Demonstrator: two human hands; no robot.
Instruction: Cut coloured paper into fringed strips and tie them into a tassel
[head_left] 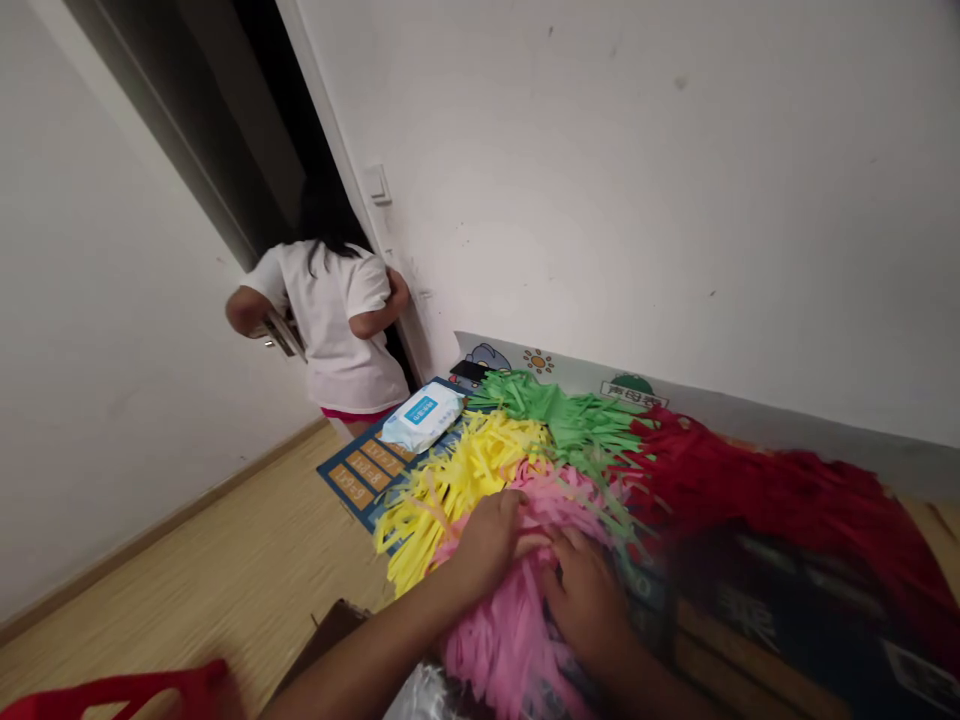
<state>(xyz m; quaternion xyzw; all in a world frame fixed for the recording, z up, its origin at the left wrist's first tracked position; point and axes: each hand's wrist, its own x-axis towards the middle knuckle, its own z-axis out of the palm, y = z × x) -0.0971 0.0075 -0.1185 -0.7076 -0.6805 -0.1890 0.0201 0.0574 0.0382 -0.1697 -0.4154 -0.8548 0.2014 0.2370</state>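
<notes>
A bundle of pink fringe strips [506,640] lies in front of me, with both hands on it. My left hand [487,540] is closed around its upper part, thumb on top. Close beside it, my right hand [589,590] has its fingers curled onto the same pink strips; the fingertips are partly buried. Yellow strips [450,480] spread out to the left of the pink bundle. Behind it sit green strips [562,415], and a long heap of red strips [750,480] stretches to the right.
A pack of wipes [424,415] lies on a dark blue printed sheet [352,490]. A pale wall [637,180] rises behind. At the doorway stands a person in a white shirt [337,330]. A red plastic object [150,690] is at the lower left, above the floor.
</notes>
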